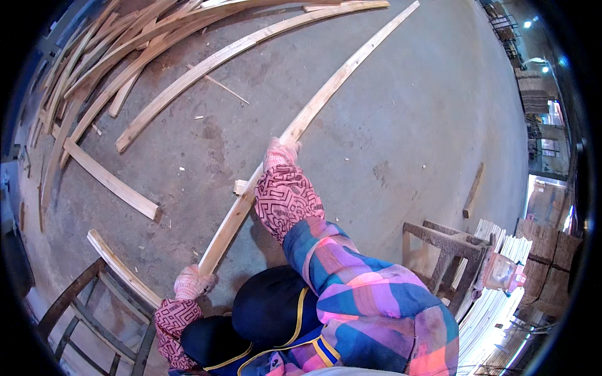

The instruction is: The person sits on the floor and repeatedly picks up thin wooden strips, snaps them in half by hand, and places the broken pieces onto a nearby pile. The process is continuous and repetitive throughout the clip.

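Note:
A long, narrow wooden strip (342,78) slants across the view from the lower left to the top right. Its near end is gripped by my left hand (192,283) in a pale pink knit glove. Farther up, my right hand (281,154), gloved the same way, closes round the strip near its middle. Patterned pink sleeve covers reach over both wrists. A short wood block (240,187) shows beside the strip, between my hands; whether it touches the strip I cannot tell.
Many loose strips (94,62) lie piled at the far left on the concrete floor (401,131). One strip (207,69) lies apart, a shorter piece (113,178) nearer. A slatted frame (94,307) stands at lower left. At right are a wooden stand (445,241), a clear jug (501,273) and stacked boards (511,326).

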`<state>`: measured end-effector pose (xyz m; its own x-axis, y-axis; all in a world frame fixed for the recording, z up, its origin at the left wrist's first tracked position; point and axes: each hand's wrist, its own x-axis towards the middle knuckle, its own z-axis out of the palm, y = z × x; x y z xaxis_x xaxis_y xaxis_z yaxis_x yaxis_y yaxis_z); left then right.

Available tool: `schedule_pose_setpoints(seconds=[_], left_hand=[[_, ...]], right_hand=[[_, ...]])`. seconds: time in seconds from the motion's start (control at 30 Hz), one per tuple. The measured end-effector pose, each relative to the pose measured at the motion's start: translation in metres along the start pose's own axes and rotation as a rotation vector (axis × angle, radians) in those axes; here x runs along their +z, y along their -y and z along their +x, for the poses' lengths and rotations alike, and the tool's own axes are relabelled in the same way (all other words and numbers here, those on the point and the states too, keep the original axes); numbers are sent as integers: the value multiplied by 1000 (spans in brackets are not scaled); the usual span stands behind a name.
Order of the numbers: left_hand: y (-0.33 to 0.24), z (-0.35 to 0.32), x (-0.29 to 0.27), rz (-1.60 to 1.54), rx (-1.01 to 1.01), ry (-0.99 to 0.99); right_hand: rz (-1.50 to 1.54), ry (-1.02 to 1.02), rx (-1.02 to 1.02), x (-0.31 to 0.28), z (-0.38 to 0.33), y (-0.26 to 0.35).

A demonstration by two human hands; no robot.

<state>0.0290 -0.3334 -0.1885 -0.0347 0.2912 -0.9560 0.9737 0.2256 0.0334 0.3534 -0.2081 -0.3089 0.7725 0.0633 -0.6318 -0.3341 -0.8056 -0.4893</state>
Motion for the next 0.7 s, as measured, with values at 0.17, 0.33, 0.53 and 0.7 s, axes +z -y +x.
schedule_pose_setpoints(seconds=[0.17, 0.33, 0.53, 0.7], left_hand=[[7, 0, 5, 71, 20, -108], [-19, -29, -21, -37, 24, 98], [6, -52, -32, 169, 256, -128], [38, -50, -7, 24, 43, 52]], right_hand=[[-2, -10, -71, 4, -9, 11], [-32, -46, -20, 4, 3, 12], [-114, -88, -212, 15, -15, 26], [-42, -160, -360, 3, -4, 1]])
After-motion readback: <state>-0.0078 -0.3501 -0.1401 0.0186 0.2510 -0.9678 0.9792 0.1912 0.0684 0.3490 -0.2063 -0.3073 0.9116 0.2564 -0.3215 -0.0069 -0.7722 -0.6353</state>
